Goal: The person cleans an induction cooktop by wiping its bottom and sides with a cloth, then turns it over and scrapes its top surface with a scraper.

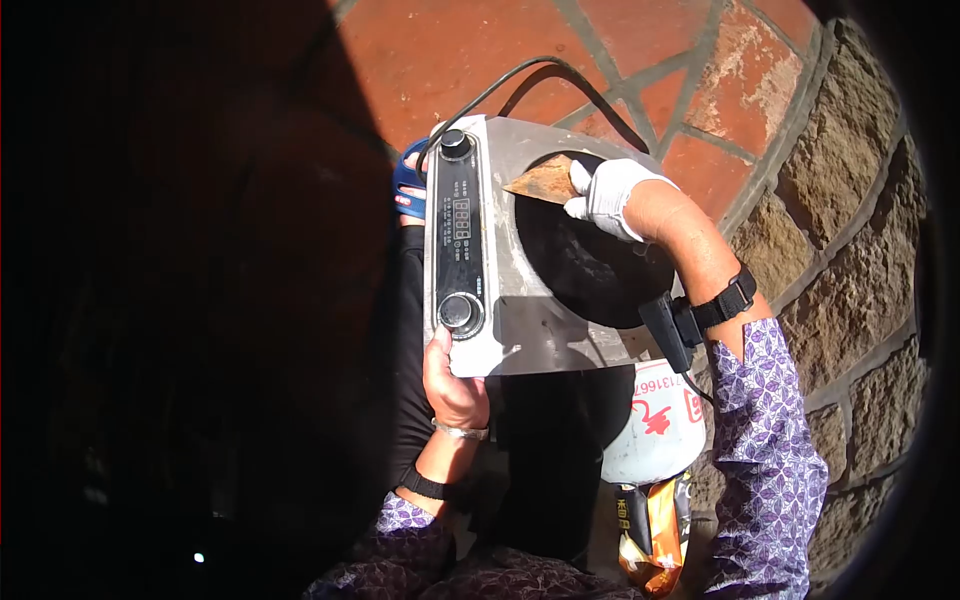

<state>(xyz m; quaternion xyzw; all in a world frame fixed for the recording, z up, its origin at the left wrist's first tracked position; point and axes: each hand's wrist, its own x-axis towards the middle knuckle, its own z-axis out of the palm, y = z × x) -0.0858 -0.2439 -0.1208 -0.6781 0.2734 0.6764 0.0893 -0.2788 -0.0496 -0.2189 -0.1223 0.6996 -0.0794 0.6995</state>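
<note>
A grey induction cooktop (502,255) with a round black plate (575,270) lies across my legs, its plate scuffed with pale marks. Along its left side runs a black control panel (461,225) with a knob at each end. My left hand (456,392), bare, grips the near left corner just below the lower knob (460,313). In my right hand (612,200), which wears a white glove, is a flat brown triangular piece (541,182). I cannot tell its material. Its point lies over the upper left rim of the black plate.
A black power cord (545,62) loops beyond the cooktop. Below its right side stand a whitish container (655,440) with red writing and an orange and black packet (665,525). Red paving (480,50) and a stone wall (845,120) surround me. A blue sandal (408,190) shows at left.
</note>
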